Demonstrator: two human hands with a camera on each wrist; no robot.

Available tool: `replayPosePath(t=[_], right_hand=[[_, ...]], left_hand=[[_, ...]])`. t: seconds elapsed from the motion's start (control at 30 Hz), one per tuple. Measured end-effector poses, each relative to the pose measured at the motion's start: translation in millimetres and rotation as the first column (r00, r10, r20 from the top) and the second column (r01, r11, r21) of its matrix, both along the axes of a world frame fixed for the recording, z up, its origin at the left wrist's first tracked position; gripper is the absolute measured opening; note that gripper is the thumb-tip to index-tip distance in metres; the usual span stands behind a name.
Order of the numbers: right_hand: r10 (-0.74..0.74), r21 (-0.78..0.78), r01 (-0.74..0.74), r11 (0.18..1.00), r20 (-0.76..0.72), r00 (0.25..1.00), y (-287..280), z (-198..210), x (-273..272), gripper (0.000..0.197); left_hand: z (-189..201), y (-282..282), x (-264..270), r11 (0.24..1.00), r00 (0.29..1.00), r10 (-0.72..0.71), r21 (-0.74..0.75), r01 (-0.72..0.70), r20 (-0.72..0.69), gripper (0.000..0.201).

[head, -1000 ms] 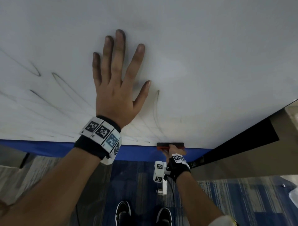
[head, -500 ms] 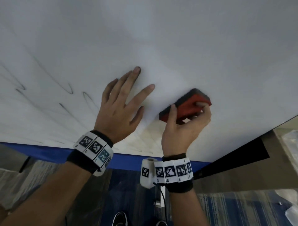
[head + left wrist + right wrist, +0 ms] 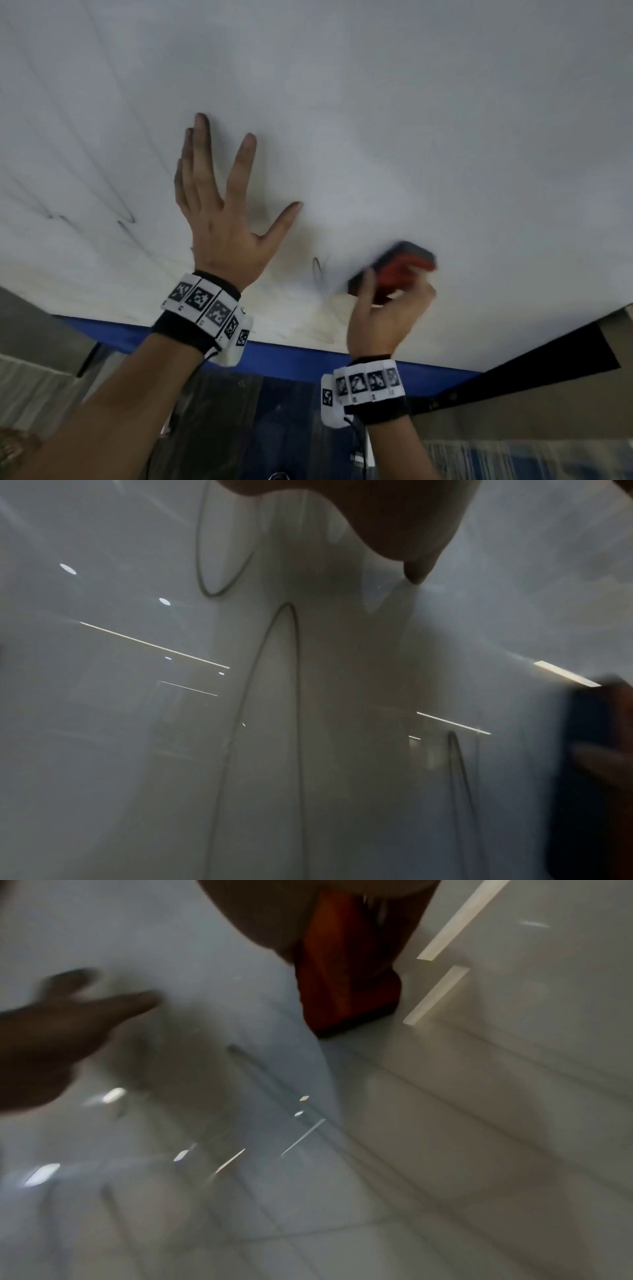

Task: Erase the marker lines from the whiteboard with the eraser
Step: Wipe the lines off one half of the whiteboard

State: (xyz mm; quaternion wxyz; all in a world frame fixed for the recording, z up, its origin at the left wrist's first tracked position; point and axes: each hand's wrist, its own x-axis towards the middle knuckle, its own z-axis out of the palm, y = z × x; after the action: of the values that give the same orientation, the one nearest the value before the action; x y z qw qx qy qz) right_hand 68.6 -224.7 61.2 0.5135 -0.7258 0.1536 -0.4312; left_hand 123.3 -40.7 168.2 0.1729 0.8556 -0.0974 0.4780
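Note:
The whiteboard fills the upper head view, with faint looping marker lines at its left and a small loop between my hands. My right hand grips the red and black eraser against the board near its lower edge; the eraser is blurred. My left hand lies flat on the board with its fingers spread, to the left of the eraser. The left wrist view shows tall dark loops on the board. In the right wrist view the red eraser sits under my fingers.
A blue strip runs along the whiteboard's lower edge. A dark bar angles away at the lower right. Below lies blue and grey striped carpet. Ceiling lights reflect in the glossy board.
My right hand brought the eraser up from the board's bottom edge onto the board and now sweeps it at the lower right. My left hand shifted on the board and spread its fingers.

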Motion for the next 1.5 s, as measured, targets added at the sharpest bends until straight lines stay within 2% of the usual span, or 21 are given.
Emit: replayPosePath(t=[0.07, 0.13, 0.23, 0.3, 0.37, 0.4, 0.47, 0.57, 0.6, 0.67, 0.73, 0.77, 0.87, 0.93, 0.97, 1.03, 1.1, 1.17, 1.3, 1.4, 1.5], right_hand=[[0.076, -0.207, -0.086, 0.975, -0.052, 0.996, 7.9, -0.3, 2.8, 0.049], [0.045, -0.177, -0.058, 0.983, -0.075, 0.996, 1.8, -22.3, 4.4, 0.050], [-0.069, 0.184, 0.091, 0.979, -0.119, 0.990, -11.2, -64.6, -7.5, 0.061], [-0.106, 0.491, 0.185, 0.851, -0.184, 0.977, -14.9, -78.1, -12.4, 0.071], [-0.150, 0.613, 0.259, 0.747, -0.224, 0.963, -15.4, -80.6, -8.7, 0.070], [-0.155, 0.626, 0.260, 0.735, -0.218, 0.964, -14.0, -78.8, -5.3, 0.069], [-0.102, 0.612, 0.154, 0.776, -0.120, 0.988, -6.4, -61.1, -1.6, 0.067], [0.037, 0.384, -0.028, 0.923, -0.017, 0.999, 5.6, -33.2, -1.7, 0.058], [0.061, 0.311, -0.053, 0.949, -0.017, 0.998, 5.8, -32.7, -2.1, 0.055], [0.039, 0.337, -0.025, 0.941, -0.037, 0.999, -1.9, -45.7, -3.7, 0.056], [-0.018, 0.512, 0.074, 0.856, -0.114, 0.993, -17.3, -72.8, -6.9, 0.063], [-0.053, 0.604, 0.160, 0.781, -0.190, 0.980, -23.4, -83.4, -9.6, 0.065], [-0.178, 0.788, 0.400, 0.468, -0.359, 0.916, -47.3, -141.0, -1.7, 0.068], [-0.167, 0.848, 0.441, 0.293, -0.409, 0.897, -50.4, -135.8, 6.1, 0.067], [-0.127, 0.865, 0.429, 0.262, -0.409, 0.903, -44.5, -113.5, 6.1, 0.062], [-0.031, 0.906, 0.304, 0.296, -0.309, 0.951, -35.4, -89.8, 5.6, 0.054], [0.070, 0.910, 0.146, 0.388, -0.187, 0.980, -25.9, -81.1, 2.9, 0.048], [0.109, 0.894, 0.131, 0.429, -0.195, 0.975, -19.9, -85.7, -0.9, 0.047], [0.118, 0.914, 0.249, 0.319, -0.299, 0.947, -24.6, -125.6, 0.8, 0.051], [0.184, 0.879, 0.411, 0.242, -0.458, 0.870, -21.6, -165.9, -0.7, 0.057], [0.352, 0.861, 0.455, 0.229, -0.509, 0.786, -12.4, -190.4, -6.1, 0.040]], left_hand=[[-6.0, -1.6, 3.3, 1.000, 1.000, 0.008, 0.003, -0.008, -0.027, 0.083], [-11.6, -3.5, 6.1, 1.000, 0.999, 0.001, -0.005, -0.001, -0.038, 0.083], [-15.1, -4.6, 9.2, 1.000, 0.999, 0.003, -0.002, -0.004, -0.051, 0.084], [-17.0, -4.3, 9.1, 1.000, 0.999, 0.007, 0.003, -0.007, -0.049, 0.085], [-18.7, -4.2, 8.3, 1.000, 0.999, 0.001, 0.000, -0.001, -0.045, 0.085], [-19.5, -4.0, 8.6, 1.000, 0.999, 0.002, 0.001, -0.002, -0.045, 0.085], [-21.5, -3.8, 8.7, 1.000, 0.998, 0.015, 0.004, -0.015, -0.054, 0.086], [-24.5, -4.8, 9.0, 1.000, 0.998, 0.016, 0.004, -0.016, -0.067, 0.085], [-25.7, -4.8, 9.0, 1.000, 0.998, 0.015, 0.003, -0.015, -0.066, 0.085], [-28.3, -3.8, 8.5, 1.000, 0.998, 0.015, 0.008, -0.014, -0.060, 0.085], [-28.7, -2.5, 7.7, 1.000, 0.998, 0.017, 0.018, -0.016, -0.055, 0.084], [-28.9, -2.1, 7.1, 1.000, 0.998, 0.014, 0.024, -0.012, -0.056, 0.084], [-29.8, -3.9, 4.6, 1.000, 0.998, 0.003, 0.028, -0.001, -0.070, 0.084], [-31.8, -4.5, 3.7, 1.000, 0.997, 0.004, 0.031, -0.002, -0.078, 0.086], [-32.8, -4.4, 3.7, 0.999, 0.997, 0.007, 0.033, -0.005, -0.079, 0.086], [-34.5, -3.7, 3.2, 0.999, 0.997, 0.010, 0.034, -0.008, -0.076, 0.086], [-36.2, -4.3, 3.6, 0.999, 0.997, 0.018, 0.043, -0.015, -0.075, 0.086], [-38.8, -4.8, 3.5, 0.999, 0.997, 0.015, 0.043, -0.011, -0.076, 0.086], [-44.5, -1.6, 6.3, 0.997, 0.998, 0.014, 0.072, -0.009, -0.067, 0.085], [-49.2, -1.2, 5.3, 0.997, 0.997, 0.024, 0.080, -0.018, -0.070, 0.083], [-51.6, -1.9, 1.9, 0.995, 0.995, 0.039, 0.095, -0.030, -0.091, 0.083]])
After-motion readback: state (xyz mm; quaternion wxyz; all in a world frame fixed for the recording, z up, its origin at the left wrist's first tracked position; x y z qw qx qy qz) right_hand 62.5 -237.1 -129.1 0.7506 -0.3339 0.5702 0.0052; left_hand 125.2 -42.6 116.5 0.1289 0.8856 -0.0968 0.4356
